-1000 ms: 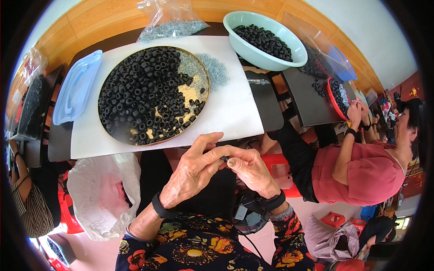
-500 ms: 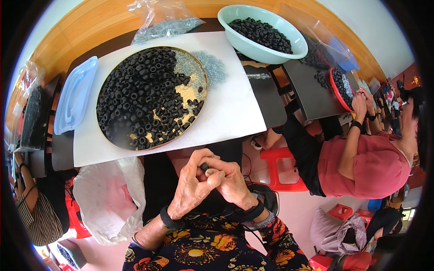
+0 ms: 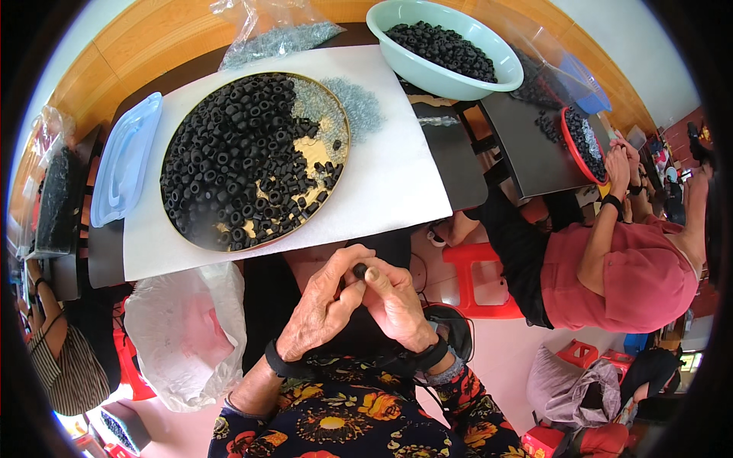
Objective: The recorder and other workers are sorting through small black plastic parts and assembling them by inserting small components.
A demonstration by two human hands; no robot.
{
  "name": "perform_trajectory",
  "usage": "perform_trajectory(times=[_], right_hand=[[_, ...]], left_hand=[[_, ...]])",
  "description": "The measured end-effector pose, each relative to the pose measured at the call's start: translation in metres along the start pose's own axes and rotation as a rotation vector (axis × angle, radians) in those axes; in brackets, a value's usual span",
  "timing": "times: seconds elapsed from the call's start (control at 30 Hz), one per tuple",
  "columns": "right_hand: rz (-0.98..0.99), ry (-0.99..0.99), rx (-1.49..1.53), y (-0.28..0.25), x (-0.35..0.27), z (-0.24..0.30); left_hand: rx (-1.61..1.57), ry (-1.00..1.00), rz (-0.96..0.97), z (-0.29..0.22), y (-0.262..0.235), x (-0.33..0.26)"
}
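Black and small, the ring [image 3: 359,269] sits low in the frame's centre, pinched between the fingertips of the left hand [image 3: 324,309] and right hand [image 3: 397,305], which press together over the lap. It could slip and fall, because nothing lies under it. Farther up, the round tray [image 3: 183,229] holds many rings. Half a second earlier the hands were lower and closer to the body.

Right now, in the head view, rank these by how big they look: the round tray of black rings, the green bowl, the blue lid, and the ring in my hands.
1. Round tray, largest.
2. Green bowl.
3. Blue lid: close to the bowl, and fisheye bending near the rim makes this order unsure.
4. Black ring, pinched between left hand and right hand, smallest.
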State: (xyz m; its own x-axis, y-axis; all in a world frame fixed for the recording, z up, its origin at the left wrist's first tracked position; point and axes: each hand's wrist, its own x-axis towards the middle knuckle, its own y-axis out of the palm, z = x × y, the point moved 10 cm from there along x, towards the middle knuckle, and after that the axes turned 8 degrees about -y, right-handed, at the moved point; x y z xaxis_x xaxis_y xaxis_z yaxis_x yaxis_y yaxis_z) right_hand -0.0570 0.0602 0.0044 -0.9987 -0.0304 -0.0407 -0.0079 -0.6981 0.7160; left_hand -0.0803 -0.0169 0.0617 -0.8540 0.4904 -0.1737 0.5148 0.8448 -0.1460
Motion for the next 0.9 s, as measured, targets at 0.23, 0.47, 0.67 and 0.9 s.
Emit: perform_trajectory(times=[0.23, 0.47, 0.67, 0.9], right_hand=[[0.054, 0.074, -0.045, 0.0, 0.001, 0.004], [0.051, 0.09, -0.048, 0.009, 0.004, 0.012], [0.065, 0.102, -0.123, 0.015, 0.005, 0.015], [0.107, 0.112, -0.031, 0.018, 0.009, 0.01]], left_hand=[[-0.065, 0.102, -0.041, -0.005, -0.005, 0.001], [-0.152, 0.025, 0.03, 0.013, -0.005, 0.005], [-0.248, 0.02, -0.003, 0.005, -0.009, 0.001], [-0.262, 0.093, -0.024, 0.004, -0.014, 0.003]])
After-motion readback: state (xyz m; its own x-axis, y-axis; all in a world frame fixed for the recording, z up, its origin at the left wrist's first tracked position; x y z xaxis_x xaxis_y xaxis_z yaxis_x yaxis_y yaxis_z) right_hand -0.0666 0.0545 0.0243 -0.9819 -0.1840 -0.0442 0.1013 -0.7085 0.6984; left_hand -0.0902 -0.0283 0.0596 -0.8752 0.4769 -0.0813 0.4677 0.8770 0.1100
